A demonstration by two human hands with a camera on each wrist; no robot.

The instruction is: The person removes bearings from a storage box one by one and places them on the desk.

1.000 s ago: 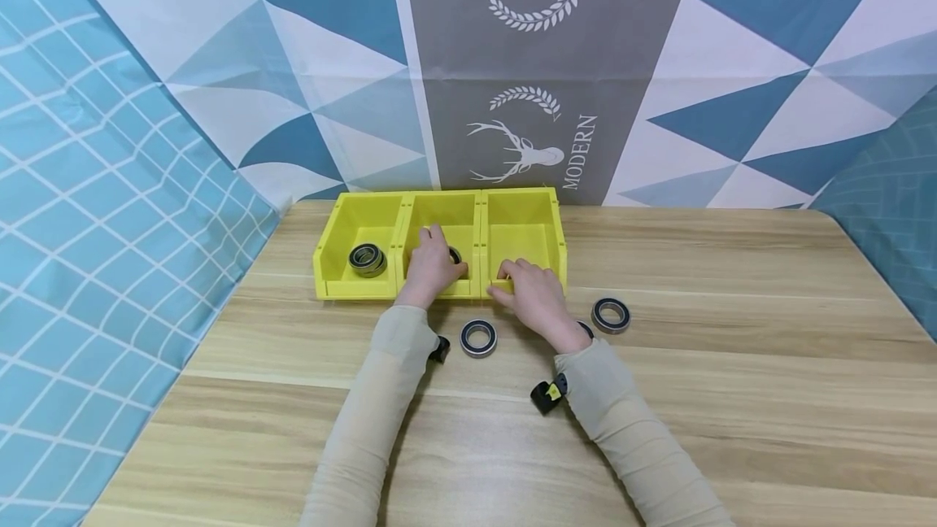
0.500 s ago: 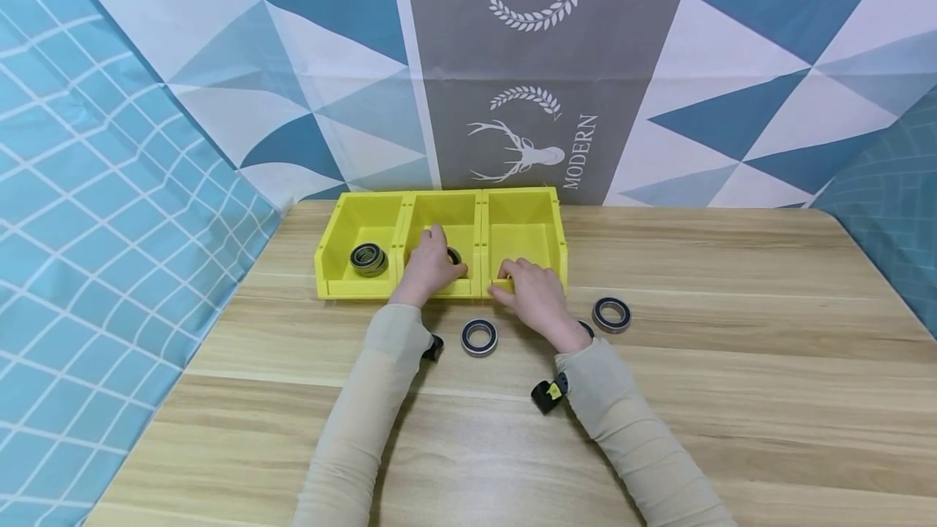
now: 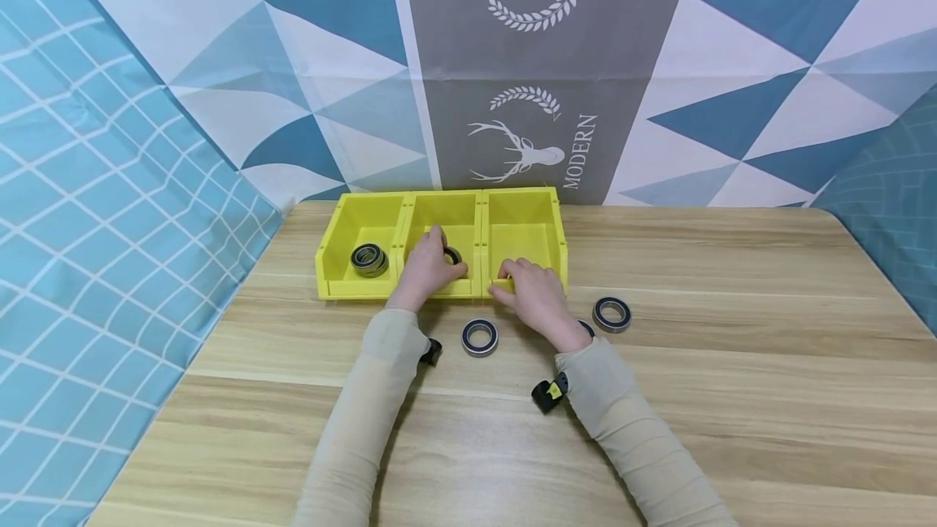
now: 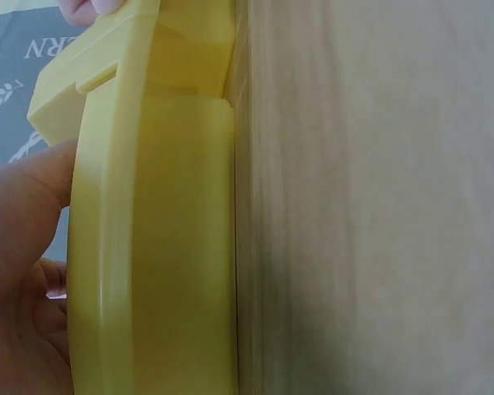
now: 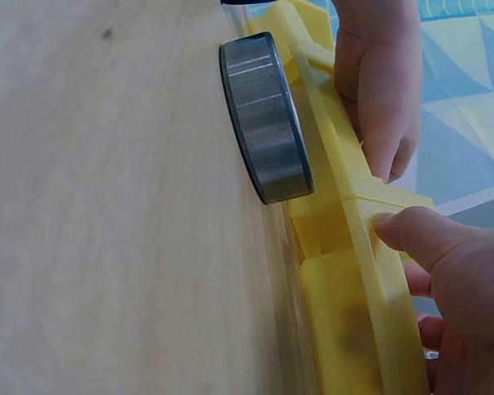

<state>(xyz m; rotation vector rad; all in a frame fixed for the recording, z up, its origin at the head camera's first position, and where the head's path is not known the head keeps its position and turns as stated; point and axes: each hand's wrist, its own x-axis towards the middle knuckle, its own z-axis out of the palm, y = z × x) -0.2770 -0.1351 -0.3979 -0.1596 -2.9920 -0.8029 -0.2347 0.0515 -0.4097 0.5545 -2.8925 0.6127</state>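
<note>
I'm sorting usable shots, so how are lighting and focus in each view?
Head view: bright, mostly sharp, pale glare on the brown wooden table at bottom centre; left wrist view: dimmer, the yellow plastic bin clearer than the table's soft grain; right wrist view: the silver-and-black ring-shaped metal bearing fairly crisp, table beside it blurred.

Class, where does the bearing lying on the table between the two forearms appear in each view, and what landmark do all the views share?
Head: the bearing is just below picture centre.
Left wrist: not in it.
Right wrist: upper middle, seen edge-on.
Shared landmark: the yellow bins.
</note>
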